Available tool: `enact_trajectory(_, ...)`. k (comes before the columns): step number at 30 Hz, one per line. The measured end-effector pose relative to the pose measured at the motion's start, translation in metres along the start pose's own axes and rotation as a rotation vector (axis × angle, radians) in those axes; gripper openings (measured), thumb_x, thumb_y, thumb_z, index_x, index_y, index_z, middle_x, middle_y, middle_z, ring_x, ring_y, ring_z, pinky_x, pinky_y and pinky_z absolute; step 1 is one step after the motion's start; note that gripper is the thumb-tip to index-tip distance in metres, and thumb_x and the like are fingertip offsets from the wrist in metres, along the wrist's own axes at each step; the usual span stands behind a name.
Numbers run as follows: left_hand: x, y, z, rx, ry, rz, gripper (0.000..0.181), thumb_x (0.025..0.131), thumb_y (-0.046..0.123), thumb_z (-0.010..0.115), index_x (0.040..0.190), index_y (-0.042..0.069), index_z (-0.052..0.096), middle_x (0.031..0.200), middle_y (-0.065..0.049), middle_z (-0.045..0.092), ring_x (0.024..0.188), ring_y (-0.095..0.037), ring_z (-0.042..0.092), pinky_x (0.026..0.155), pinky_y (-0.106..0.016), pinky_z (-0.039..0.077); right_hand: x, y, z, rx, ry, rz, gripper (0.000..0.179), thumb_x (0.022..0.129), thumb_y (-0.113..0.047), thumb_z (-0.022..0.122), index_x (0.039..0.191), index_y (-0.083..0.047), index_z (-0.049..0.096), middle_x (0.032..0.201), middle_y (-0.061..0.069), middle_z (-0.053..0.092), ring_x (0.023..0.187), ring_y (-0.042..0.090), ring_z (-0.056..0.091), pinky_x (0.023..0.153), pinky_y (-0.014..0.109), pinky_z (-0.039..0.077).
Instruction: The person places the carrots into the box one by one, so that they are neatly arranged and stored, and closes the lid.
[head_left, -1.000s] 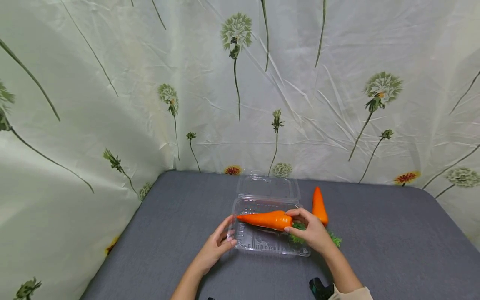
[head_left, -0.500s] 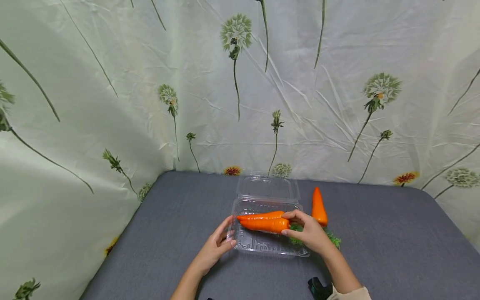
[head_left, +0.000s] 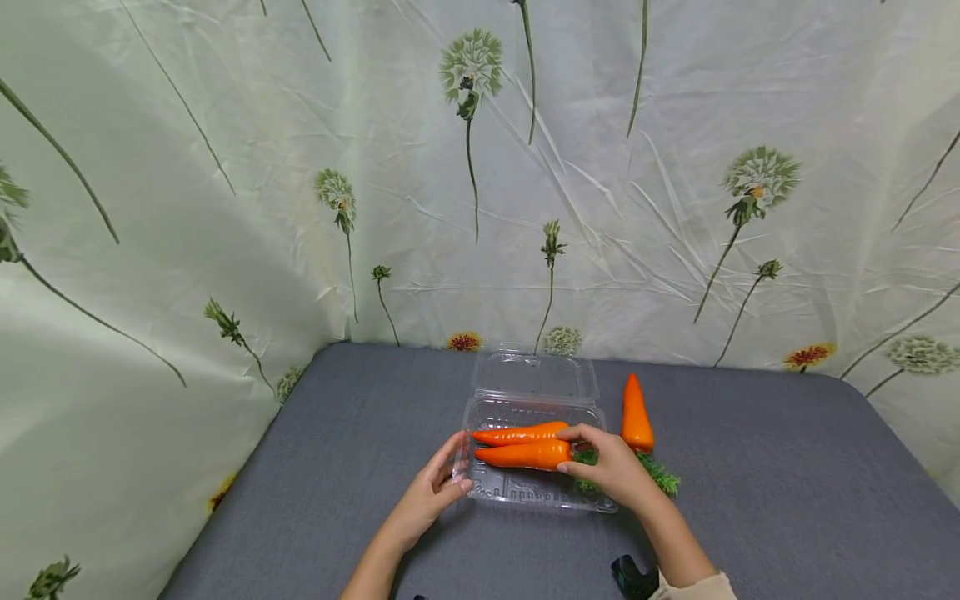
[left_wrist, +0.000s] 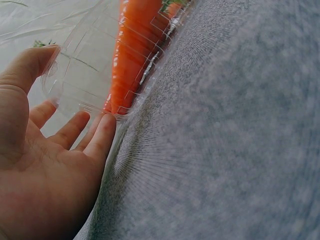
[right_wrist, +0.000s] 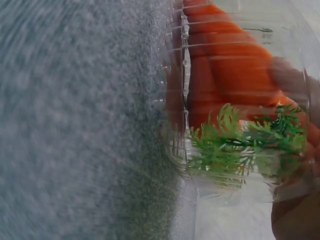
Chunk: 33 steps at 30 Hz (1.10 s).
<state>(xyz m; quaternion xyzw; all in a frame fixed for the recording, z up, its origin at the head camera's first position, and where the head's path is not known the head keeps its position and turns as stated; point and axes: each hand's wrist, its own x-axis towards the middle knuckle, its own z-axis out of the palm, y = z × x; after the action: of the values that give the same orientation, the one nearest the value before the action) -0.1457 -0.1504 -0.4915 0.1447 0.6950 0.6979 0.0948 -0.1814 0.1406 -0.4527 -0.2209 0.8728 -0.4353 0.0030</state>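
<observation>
A clear plastic clamshell container (head_left: 540,496) stands with its lid laid back. Two orange carrots lie side by side over its base, tips to the left. The right hand (head_left: 611,468) holds the nearer carrot (head_left: 522,455) by its thick end, with the thumb at the near side. Behind it is the farther carrot (head_left: 517,434). In the right wrist view, green leafy tops (right_wrist: 235,140) show through the container's wall. At the left end, the left hand (head_left: 431,492) holds the container, its thumb at the rim and its fingertips against the end wall (left_wrist: 102,116).
Another carrot (head_left: 636,417) lies on the grey cloth-covered table (head_left: 765,475) to the right of the container, its green top (head_left: 660,475) partly behind the right hand. The container's open lid (head_left: 536,375) reaches toward the flowered curtain (head_left: 420,167) at the back.
The right hand has lowered the nearer carrot and drawn it toward the front, so the farther carrot now shows beside it. The left hand has stayed at the container's end.
</observation>
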Motion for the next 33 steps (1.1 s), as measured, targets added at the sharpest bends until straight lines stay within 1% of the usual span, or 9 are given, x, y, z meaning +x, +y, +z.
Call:
enact_trajectory(3, 0.0, -0.001, 0.0, -0.004, 0.001, -0.001, 0.067, 0.087, 0.005, 0.057, 0.143, 0.012, 0.021, 0.145, -0.016, 0.018, 0.124, -0.036, 0.03, 0.092, -0.023, 0.036, 0.001, -0.001, 0.001, -0.04, 0.002, 0.015, 0.038, 0.074, -0.03, 0.073, 0.106, -0.014, 0.062, 0.103, 0.001, 0.062, 0.087, 0.018, 0.058, 0.077, 0.04, 0.045)
enact_trajectory(6, 0.001, -0.001, -0.001, -0.005, 0.003, -0.008, 0.067, 0.087, 0.005, 0.058, 0.143, 0.013, 0.022, 0.145, -0.015, 0.019, 0.124, -0.035, 0.031, 0.092, -0.023, 0.035, 0.001, -0.001, 0.002, -0.065, 0.003, 0.008, 0.04, 0.074, -0.031, 0.073, 0.107, -0.013, 0.062, 0.104, 0.001, 0.062, 0.089, 0.019, 0.058, 0.078, 0.04, 0.045)
enact_trajectory(10, 0.001, 0.002, -0.001, -0.006, 0.006, -0.022, 0.067, 0.087, 0.003, 0.058, 0.143, 0.012, 0.023, 0.145, -0.015, 0.02, 0.123, -0.035, 0.031, 0.091, -0.021, 0.036, 0.001, -0.002, 0.001, -0.059, 0.001, -0.01, 0.042, 0.074, -0.033, 0.072, 0.109, -0.011, 0.061, 0.105, 0.001, 0.062, 0.091, 0.02, 0.057, 0.079, 0.041, 0.045)
enact_trajectory(15, 0.001, 0.007, 0.0, -0.018, 0.0, -0.034, 0.067, 0.086, -0.002, 0.055, 0.142, 0.008, 0.021, 0.145, -0.018, 0.018, 0.123, -0.039, 0.029, 0.09, -0.021, 0.036, 0.0, -0.001, 0.002, -0.027, 0.011, 0.016, 0.043, 0.075, -0.032, 0.072, 0.11, -0.01, 0.06, 0.105, 0.002, 0.061, 0.092, 0.021, 0.057, 0.08, 0.042, 0.044)
enact_trajectory(18, 0.0, 0.008, 0.0, -0.017, 0.0, -0.034, 0.067, 0.086, -0.001, 0.056, 0.143, 0.008, 0.021, 0.145, -0.018, 0.018, 0.124, -0.038, 0.029, 0.09, -0.021, 0.036, -0.001, -0.001, 0.002, 0.039, 0.035, 0.039, 0.042, 0.075, -0.028, 0.072, 0.111, -0.01, 0.06, 0.106, 0.003, 0.061, 0.093, 0.022, 0.056, 0.082, 0.044, 0.043)
enact_trajectory(23, 0.0, 0.003, 0.0, -0.011, 0.004, -0.031, 0.067, 0.087, 0.003, 0.057, 0.143, 0.011, 0.022, 0.145, -0.016, 0.019, 0.124, -0.036, 0.03, 0.091, -0.021, 0.036, -0.003, -0.005, -0.002, 0.213, 0.077, 0.001, 0.041, 0.078, -0.017, 0.07, 0.114, -0.003, 0.056, 0.111, 0.012, 0.058, 0.101, 0.029, 0.054, 0.086, 0.046, 0.041)
enact_trajectory(26, -0.001, 0.011, 0.002, -0.009, 0.002, -0.035, 0.067, 0.086, 0.0, 0.056, 0.143, 0.008, 0.021, 0.145, -0.019, 0.019, 0.123, -0.038, 0.03, 0.091, -0.021, 0.036, -0.004, -0.004, -0.003, 0.289, 0.093, -0.022, 0.041, 0.08, -0.012, 0.068, 0.116, 0.001, 0.053, 0.114, 0.017, 0.055, 0.105, 0.034, 0.051, 0.088, 0.047, 0.04)
enact_trajectory(30, -0.003, 0.019, 0.004, -0.018, -0.006, -0.027, 0.066, 0.086, -0.003, 0.055, 0.142, 0.005, 0.02, 0.144, -0.02, 0.018, 0.123, -0.041, 0.029, 0.09, -0.02, 0.036, -0.005, 0.0, -0.003, 0.315, 0.142, -0.023, 0.043, 0.08, -0.012, 0.068, 0.119, 0.0, 0.052, 0.118, 0.016, 0.054, 0.11, 0.032, 0.048, 0.09, 0.045, 0.038)
enact_trajectory(33, -0.002, 0.013, 0.002, -0.024, -0.005, -0.029, 0.066, 0.087, -0.001, 0.055, 0.143, 0.008, 0.021, 0.145, -0.018, 0.018, 0.124, -0.039, 0.029, 0.09, -0.021, 0.036, -0.007, -0.002, -0.005, 0.292, 0.2, -0.035, 0.044, 0.08, -0.015, 0.068, 0.12, -0.002, 0.051, 0.119, 0.014, 0.054, 0.111, 0.028, 0.048, 0.092, 0.04, 0.038)
